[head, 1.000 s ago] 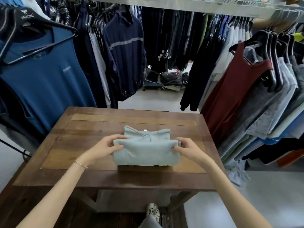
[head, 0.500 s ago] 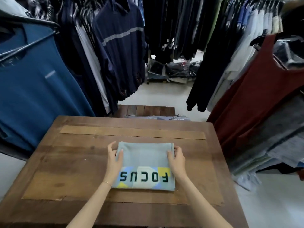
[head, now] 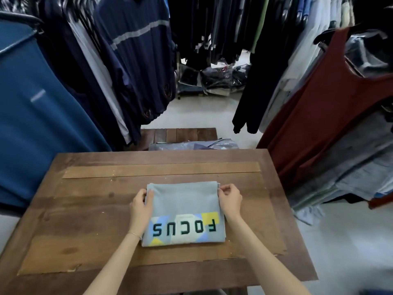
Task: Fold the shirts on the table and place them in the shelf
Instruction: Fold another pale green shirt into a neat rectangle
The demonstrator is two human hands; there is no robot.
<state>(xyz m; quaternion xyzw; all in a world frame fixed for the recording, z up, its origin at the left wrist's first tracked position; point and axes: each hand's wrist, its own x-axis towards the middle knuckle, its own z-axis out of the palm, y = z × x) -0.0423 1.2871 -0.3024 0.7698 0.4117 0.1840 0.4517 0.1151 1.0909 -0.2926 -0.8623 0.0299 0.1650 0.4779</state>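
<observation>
A light blue shirt (head: 185, 201) lies folded into a rectangle on the wooden table (head: 85, 209), its "FOCUS" print upside down along the near edge. My left hand (head: 141, 206) pinches the shirt's far left corner, fingers curled over the edge. At the far right corner, my right hand (head: 230, 199) pinches the stacked layers between thumb and fingers.
Hanging clothes crowd both sides: blue and navy tops (head: 42, 103) on the left, a dark red tank top (head: 319, 107) and grey shirts on the right. Behind the table, a low wooden shelf (head: 178, 135) carries bagged garments (head: 193, 144). More packed clothes lie on the floor farther back.
The shirt's folded half has been laid down flat, showing the FOCUS print. Both hands slid from the sides to the far corners. My view tilted down and closer.
</observation>
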